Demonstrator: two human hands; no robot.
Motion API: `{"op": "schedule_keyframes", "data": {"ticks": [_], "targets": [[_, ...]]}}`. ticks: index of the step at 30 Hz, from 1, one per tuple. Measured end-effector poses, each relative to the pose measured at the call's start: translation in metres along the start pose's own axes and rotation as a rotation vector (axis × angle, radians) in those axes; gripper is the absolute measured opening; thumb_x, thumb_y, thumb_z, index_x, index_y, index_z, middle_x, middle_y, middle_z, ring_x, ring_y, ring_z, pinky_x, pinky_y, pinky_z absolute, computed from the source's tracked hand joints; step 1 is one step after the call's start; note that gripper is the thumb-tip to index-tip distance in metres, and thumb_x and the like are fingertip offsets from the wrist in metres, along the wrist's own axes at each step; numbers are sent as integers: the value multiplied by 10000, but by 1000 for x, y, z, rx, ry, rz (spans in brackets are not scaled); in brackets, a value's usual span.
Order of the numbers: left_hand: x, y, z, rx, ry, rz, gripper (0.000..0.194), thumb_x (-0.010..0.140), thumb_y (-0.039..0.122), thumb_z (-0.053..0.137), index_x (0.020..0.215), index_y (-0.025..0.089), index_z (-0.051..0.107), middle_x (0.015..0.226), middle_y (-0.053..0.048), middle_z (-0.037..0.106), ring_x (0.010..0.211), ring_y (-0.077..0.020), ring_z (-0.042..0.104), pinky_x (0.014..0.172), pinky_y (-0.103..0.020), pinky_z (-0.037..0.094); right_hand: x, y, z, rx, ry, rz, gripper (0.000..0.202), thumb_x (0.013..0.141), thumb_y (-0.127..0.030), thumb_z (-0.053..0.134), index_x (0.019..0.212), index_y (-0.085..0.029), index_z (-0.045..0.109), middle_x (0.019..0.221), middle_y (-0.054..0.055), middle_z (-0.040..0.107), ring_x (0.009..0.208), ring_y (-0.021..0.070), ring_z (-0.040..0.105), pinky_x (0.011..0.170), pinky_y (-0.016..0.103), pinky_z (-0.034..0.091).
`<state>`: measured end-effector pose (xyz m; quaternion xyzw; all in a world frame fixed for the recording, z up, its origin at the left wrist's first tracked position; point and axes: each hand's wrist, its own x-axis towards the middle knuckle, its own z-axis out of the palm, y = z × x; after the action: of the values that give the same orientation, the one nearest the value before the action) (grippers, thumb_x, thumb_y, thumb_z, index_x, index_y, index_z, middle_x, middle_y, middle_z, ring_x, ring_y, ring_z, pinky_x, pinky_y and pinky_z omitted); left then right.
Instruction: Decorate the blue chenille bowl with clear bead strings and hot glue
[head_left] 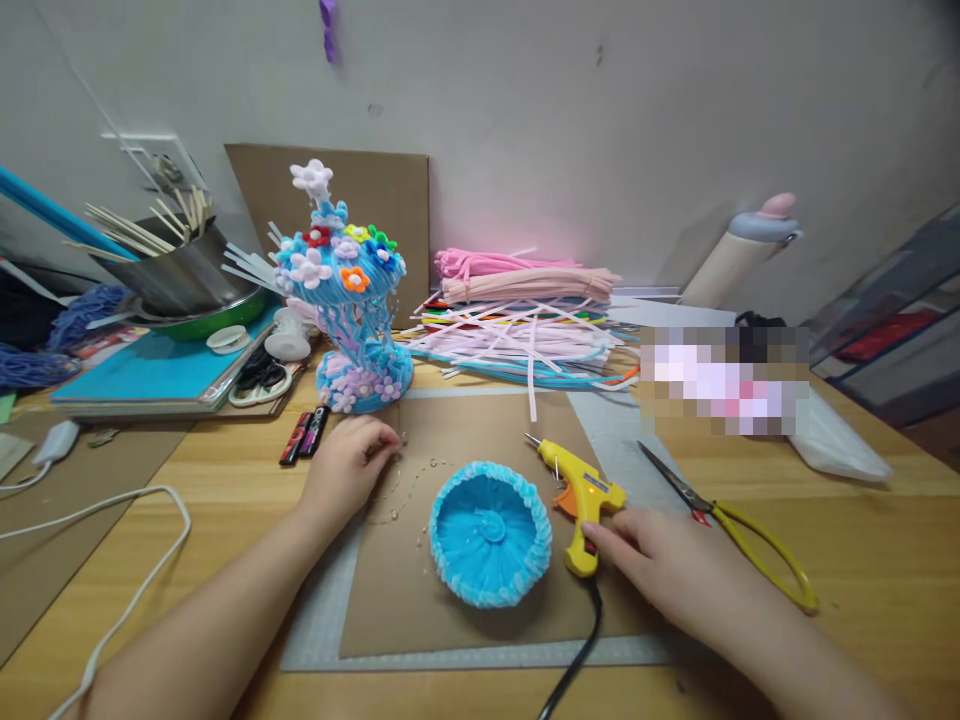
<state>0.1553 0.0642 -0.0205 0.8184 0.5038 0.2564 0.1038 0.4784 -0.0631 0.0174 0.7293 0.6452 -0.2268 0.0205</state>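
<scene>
My left hand (352, 462) is closed in a pinch at the left side of the brown cardboard (390, 610), on a thin beaded string (395, 515) that curves across the board. To its right a blue fuzzy bowl shape (491, 530) made of pipe cleaners lies with its hollow side up. My right hand (667, 555) has its fingers curled at the handle of a yellow glue gun (589, 490), one fingertip at the red switch. The gun rests on the cardboard, nozzle pointing away and left.
Yellow-handled scissors (731, 525) lie right of my right hand. Behind the cardboard stand a flower-covered blue pipe-cleaner piece (341, 270) and stacked pipe cleaners (517, 320). Two small markers (304, 436) lie by my left hand. A white cable (184, 510) and the gun's black cord (577, 650) cross the table.
</scene>
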Motion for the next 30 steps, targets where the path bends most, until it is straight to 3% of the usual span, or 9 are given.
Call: {"op": "schedule_keyframes", "data": {"ticks": [5, 7, 9, 10, 12, 15, 19, 25, 30], "targets": [[4, 10, -2, 12, -30, 22, 109, 804, 309, 594, 778, 213, 639, 842, -28, 653, 855, -199, 568, 766, -302, 415, -18, -11, -12, 59, 109, -72, 446, 901, -487, 377, 594, -219, 557, 559, 13, 623, 515, 169, 554, 464, 261, 263], [0, 28, -10, 10, 20, -3, 144, 831, 333, 560, 842, 206, 626, 898, -43, 642, 881, -202, 562, 780, -307, 419, -24, -22, -13, 185, 181, -202, 383, 907, -458, 395, 647, -222, 548, 592, 6, 604, 521, 152, 534, 479, 256, 327], [-8, 55, -18, 2, 65, -39, 169, 871, 335, 495, 828, 205, 595, 848, -39, 616, 829, -190, 554, 738, -296, 424, -25, -36, -10, 312, 242, -335, 211, 898, -383, 445, 861, -237, 594, 769, 30, 638, 637, 163, 576, 548, 257, 420], [-14, 71, -20, -25, 36, -52, 170, 864, 344, 505, 785, 214, 582, 796, -26, 602, 797, -187, 551, 718, -290, 425, -24, -44, -7, 339, 278, -395, 190, 881, -338, 479, 1011, -245, 582, 915, 57, 640, 753, 184, 596, 630, 278, 464], [-25, 100, -20, -63, -109, -33, 129, 837, 353, 541, 813, 237, 591, 815, -19, 607, 820, -195, 553, 710, -296, 424, -19, -57, 2, 314, 353, -478, 371, 830, -288, 553, 1198, -253, 513, 1194, 105, 550, 1044, 256, 542, 849, 385, 463], [-37, 129, -9, 12, -317, -53, 79, 825, 295, 537, 831, 241, 595, 862, -32, 628, 835, -219, 561, 696, -324, 410, -11, -69, 15, 271, 368, -502, 310, 812, -233, 562, 1121, -247, 570, 1306, 107, 461, 1187, 291, 433, 970, 473, 381], [-41, 136, 6, 142, -393, -96, 165, 870, 229, 431, 819, 231, 588, 839, -41, 635, 795, -216, 583, 653, -321, 384, -6, -69, 25, 233, 388, -494, 157, 847, -219, 509, 937, -214, 637, 1301, 101, 478, 1197, 280, 411, 999, 478, 330], [-41, 135, 10, 307, -422, -62, 175, 885, 244, 398, 806, 239, 554, 805, -32, 632, 704, -196, 593, 535, -295, 280, -5, -61, 26, 202, 414, -549, 218, 881, -209, 458, 879, -230, 675, 1318, 78, 488, 1202, 249, 412, 981, 462, 300], [-38, 135, 13, 317, -446, -82, 164, 880, 231, 398, 830, 242, 554, 827, -33, 645, 697, -192, 609, 517, -289, 257, -5, -61, 25, 196, 394, -536, 182, 857, -214, 501, 840, -241, 680, 1329, 64, 487, 1203, 240, 414, 993, 477, 255]]}}
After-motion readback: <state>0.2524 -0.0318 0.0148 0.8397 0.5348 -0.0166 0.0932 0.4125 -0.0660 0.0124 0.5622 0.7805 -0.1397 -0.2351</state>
